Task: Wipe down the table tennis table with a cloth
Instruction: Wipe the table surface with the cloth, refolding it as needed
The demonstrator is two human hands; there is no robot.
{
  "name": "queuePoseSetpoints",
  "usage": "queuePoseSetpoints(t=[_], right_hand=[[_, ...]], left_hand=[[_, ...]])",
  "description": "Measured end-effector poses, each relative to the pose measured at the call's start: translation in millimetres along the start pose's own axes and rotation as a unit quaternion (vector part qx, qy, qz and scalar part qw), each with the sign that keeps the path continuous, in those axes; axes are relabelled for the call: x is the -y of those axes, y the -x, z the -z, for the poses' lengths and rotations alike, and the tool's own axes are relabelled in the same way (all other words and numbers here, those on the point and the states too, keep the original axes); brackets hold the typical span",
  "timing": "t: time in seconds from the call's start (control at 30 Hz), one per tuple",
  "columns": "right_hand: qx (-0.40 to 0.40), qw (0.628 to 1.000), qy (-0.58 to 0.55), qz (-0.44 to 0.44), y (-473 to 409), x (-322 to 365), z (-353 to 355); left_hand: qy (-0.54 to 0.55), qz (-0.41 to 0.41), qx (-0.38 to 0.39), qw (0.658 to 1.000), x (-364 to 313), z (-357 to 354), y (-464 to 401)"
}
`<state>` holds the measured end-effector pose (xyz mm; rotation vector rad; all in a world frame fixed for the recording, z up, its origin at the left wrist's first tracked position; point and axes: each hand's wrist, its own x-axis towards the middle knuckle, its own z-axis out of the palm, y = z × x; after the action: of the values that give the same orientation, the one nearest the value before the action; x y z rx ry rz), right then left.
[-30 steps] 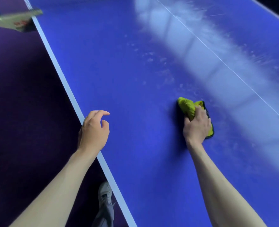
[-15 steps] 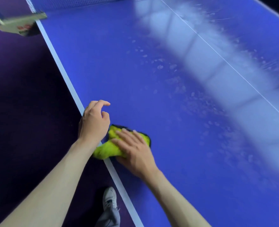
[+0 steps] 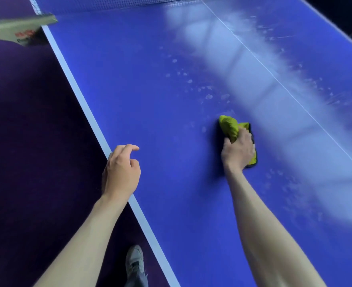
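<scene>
The blue table tennis table (image 3: pixel 160 112) fills most of the view, with a white side line along its left edge and a thin white centre line at the right. Pale smudges and dusty marks lie on its surface beyond the cloth. My right hand (image 3: pixel 238 151) presses a bunched yellow-green cloth (image 3: pixel 230 126) with a dark edge flat on the table, near the middle. My left hand (image 3: pixel 120 170) rests at the table's left edge, fingers loosely curled and holding nothing.
The net (image 3: pixel 109 5) runs across the top of the view, with its clamp and post (image 3: pixel 22 30) at the upper left corner. Dark purple floor (image 3: pixel 26 141) lies left of the table. My shoe (image 3: pixel 134 264) stands beside the table edge at the bottom.
My right hand swept the cloth left to the table edge beside my left hand, then back right to the middle. My left hand stayed at the edge.
</scene>
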<state>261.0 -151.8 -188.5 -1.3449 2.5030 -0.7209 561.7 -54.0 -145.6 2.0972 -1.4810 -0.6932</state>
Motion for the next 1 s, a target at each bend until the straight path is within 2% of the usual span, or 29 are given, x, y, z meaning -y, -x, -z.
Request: queuePoseSetpoints(t=[0.13,0.23,0.3,0.43,0.47,0.53,0.73,0.87,0.93,1.0], right_hand=[[0.079,0.976,-0.003,0.204,99,60,-38],[0.136,0.929,-0.004,0.344,168,95,-54],[0.155,0.906,0.004,0.393,183,104,-59],[0.178,0.872,0.008,0.456,147,92,-61],[0.176,0.873,0.002,0.455,130,88,-61],[0.153,0.896,-0.018,0.416,86,78,-60],[0.066,0.979,0.036,0.189,-66,29,-35],[0.007,0.998,0.046,0.036,-119,11,-20],[0.000,0.999,0.041,0.013,-106,33,-30],[0.015,0.997,0.052,0.052,-74,62,-48]], left_hand=[[0.020,0.005,-0.028,0.999,1,8,-18],[0.021,-0.002,-0.057,0.998,3,19,-38],[0.012,-0.001,-0.070,0.997,6,27,-51],[0.000,-0.004,-0.075,0.997,11,30,-70],[-0.002,-0.002,-0.072,0.997,11,30,-74],[-0.009,0.018,-0.054,0.998,11,26,-81],[-0.044,0.075,-0.005,0.996,17,16,-98],[-0.026,0.073,-0.028,0.997,18,22,-112],[0.000,0.070,-0.051,0.996,18,29,-119],[0.037,0.075,-0.070,0.994,19,35,-125]])
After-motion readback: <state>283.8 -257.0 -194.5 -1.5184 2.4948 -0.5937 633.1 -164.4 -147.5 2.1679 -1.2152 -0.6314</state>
